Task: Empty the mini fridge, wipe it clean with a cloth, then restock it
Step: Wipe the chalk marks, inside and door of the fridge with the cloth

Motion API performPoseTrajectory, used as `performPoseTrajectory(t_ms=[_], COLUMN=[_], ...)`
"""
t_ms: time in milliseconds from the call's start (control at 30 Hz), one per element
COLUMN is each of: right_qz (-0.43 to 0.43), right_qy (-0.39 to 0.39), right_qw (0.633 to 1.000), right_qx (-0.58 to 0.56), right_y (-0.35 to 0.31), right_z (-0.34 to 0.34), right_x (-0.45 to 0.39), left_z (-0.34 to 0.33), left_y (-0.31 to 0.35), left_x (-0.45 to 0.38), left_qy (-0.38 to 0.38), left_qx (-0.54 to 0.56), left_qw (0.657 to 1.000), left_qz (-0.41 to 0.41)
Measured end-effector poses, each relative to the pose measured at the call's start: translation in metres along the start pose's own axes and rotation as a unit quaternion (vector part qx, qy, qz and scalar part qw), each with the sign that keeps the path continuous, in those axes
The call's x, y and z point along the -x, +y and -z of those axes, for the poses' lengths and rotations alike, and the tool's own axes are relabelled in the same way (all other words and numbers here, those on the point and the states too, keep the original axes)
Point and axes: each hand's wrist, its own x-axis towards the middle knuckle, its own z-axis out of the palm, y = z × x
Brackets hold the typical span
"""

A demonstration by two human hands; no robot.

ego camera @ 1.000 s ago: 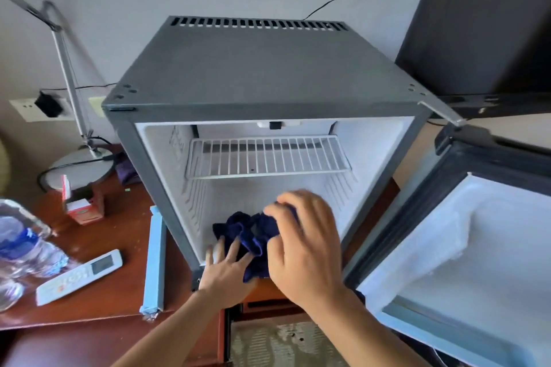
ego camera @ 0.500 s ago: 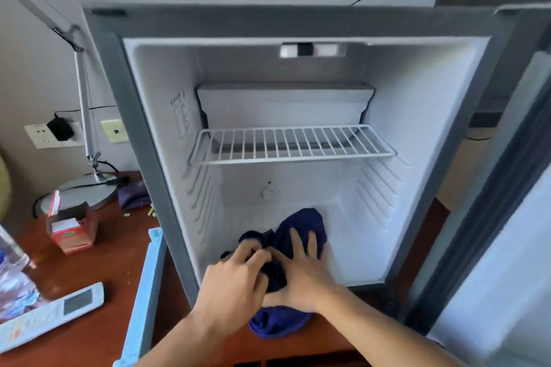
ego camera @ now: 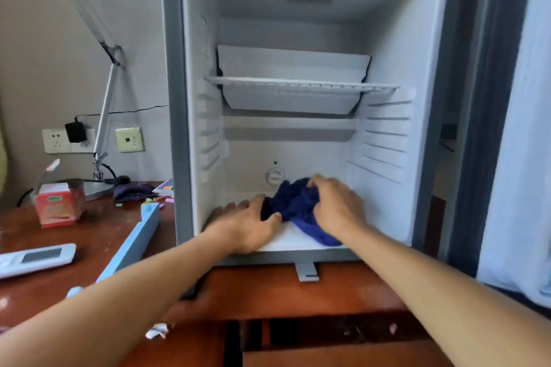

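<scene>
Right hand (ego camera: 337, 205) is gripping the cloth (ego camera: 293, 205) on the fridge floor (ego camera: 286, 240); left hand (ego camera: 247, 222) is lying flat, touching its left edge.

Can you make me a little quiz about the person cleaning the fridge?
1. True or false: the wire shelf has food on it.
2. What colour is the cloth on the fridge floor?
3. Which hand grips the cloth from above? A) the left hand B) the right hand

Key:
1. False, the shelf is bare.
2. Dark blue.
3. B. The right hand's fingers curl over the cloth; the left hand lies flatter on the floor beside it, thumb touching the cloth's edge.
</scene>
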Motion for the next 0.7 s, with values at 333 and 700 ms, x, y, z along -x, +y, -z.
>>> performPoseTrajectory(t_ms=[333,700], right_qz=[-0.057,0.292], right_qy=[-0.061,0.215], right_qw=[0.996,0.926], right_qx=[0.001,-0.105], right_y=[0.0,-0.103], right_z=[0.003,-0.026], right_x=[-0.032,-0.117], left_z=[0.006,0.0], left_y=[0.008,0.008], left_x=[0.003,0.0], left_qy=[-0.094,-0.058], left_qx=[-0.064,-0.055], left_qw=[0.993,0.997], left_qz=[0.015,0.0])
